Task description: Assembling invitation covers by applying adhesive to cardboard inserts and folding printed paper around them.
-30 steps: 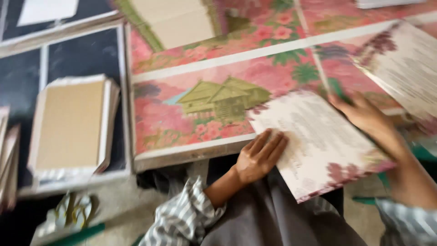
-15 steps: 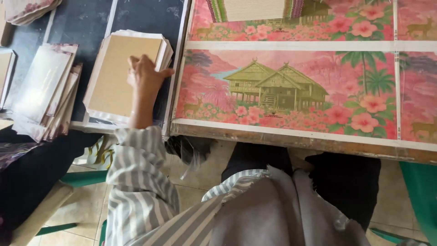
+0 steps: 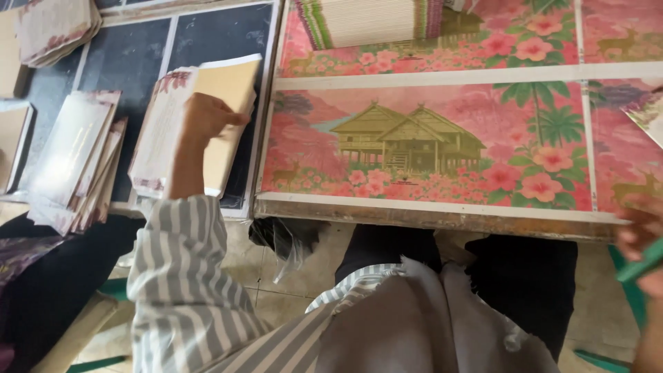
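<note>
**Left hand lifting top sheet from card stack; right hand at frame edge**

The left hand [image 3: 204, 116] is extended forward over the stack of cards [image 3: 200, 128], which lies on the dark board [image 3: 131, 55] just left of the printed table surface [image 3: 442, 145]. The fingers are curled closed around the edge of the top sheet [image 3: 166, 124], a pale sheet with floral corners, which is raised and tilted off the tan card [image 3: 231, 86] beneath it. The thumb side of the grip is hidden behind the hand, so the exact pinch cannot be seen. The striped sleeve [image 3: 179, 276] covers the arm up to the wrist.

The right hand [image 3: 642, 242] shows only partly at the right edge of the frame, below the table's front edge. It touches a green strip-like object [image 3: 646, 261]; how tightly the fingers are closed on it cannot be told, because the hand is blurred and cut off.

Surrounding items:
- 1 fanned pile of pale sheets [image 3: 69, 166] lies left of the stack, apart from it.
- 1 further pile of floral sheets [image 3: 59, 27] sits at the upper left corner.
- 1 thick stack of paper with striped edges [image 3: 373, 21] rests at the far side of the printed table surface.
- The printed surface shows a house among pink flowers and palms.
</note>
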